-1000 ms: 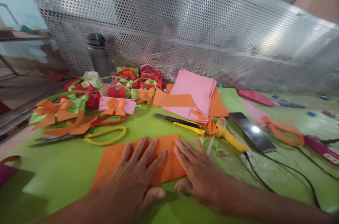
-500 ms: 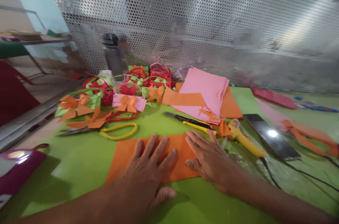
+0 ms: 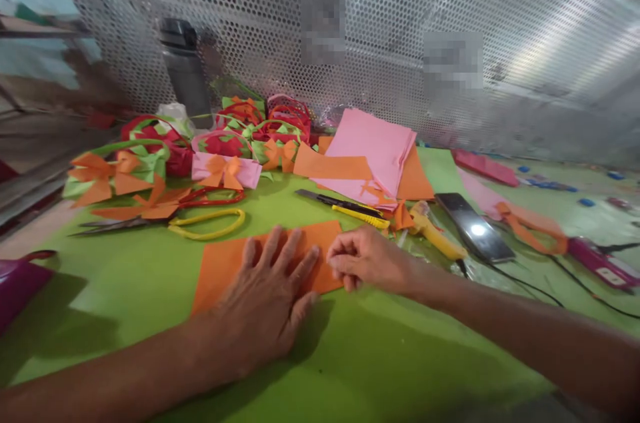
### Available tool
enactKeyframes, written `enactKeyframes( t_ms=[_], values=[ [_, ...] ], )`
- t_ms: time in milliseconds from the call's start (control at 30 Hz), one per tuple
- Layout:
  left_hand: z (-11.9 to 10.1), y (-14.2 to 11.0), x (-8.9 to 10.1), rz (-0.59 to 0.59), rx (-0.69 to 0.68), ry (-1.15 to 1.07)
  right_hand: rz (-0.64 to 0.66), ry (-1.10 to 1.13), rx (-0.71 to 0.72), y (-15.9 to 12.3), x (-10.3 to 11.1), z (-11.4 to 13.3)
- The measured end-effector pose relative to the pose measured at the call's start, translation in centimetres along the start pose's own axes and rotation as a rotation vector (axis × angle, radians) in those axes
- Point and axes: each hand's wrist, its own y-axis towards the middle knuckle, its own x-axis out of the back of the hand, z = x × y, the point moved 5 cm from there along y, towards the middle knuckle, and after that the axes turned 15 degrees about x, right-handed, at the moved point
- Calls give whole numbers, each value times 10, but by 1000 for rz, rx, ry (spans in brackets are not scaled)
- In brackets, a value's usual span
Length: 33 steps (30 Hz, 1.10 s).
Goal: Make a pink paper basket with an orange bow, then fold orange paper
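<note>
A sheet of orange paper lies flat on the green tabletop in front of me. My left hand is spread open over its middle, palm down, with the fingers pointing away. At the sheet's right edge, my right hand is closed, its fingertips curled together on the paper; the exact grip is partly hidden. Scissors with red and yellow handles lie beyond the paper on the left. A box cutter and a yellow glue gun are beyond my right hand.
Small paper baskets with bows crowd the back left, before a grey bottle. Pink sheets are stacked at the back middle. A phone with cables lies to the right. A perforated metal panel closes off the back.
My right hand has gone from lying flat on the orange paper to curled fingers at its right edge. The left hand stays spread on the sheet. The view has shifted.
</note>
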Motion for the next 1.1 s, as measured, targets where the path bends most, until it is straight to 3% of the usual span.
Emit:
enactKeyframes(
  t_ms=[100,200,367,667,833,1000,1100],
  values=[
    [-3,-4,10,0,-88,-68,78,-13,-86,3,-10,-6],
    [-9,-13,17,78,-261,-145,90,-84,-134,3,-10,-7],
    [-2,-27,15,114,-442,-188,85,-137,-168,0,-6,-8],
    [43,-16,-13,-161,-292,13,93,-371,-103,14,-3,-3],
    [38,-17,-6,-87,-339,-43,114,-461,-72,21,-5,4],
    [23,-27,11,34,-323,-91,266,-333,-177,24,-18,7],
    [19,-30,17,106,-337,-94,278,-321,-212,27,-22,7]
  ],
)
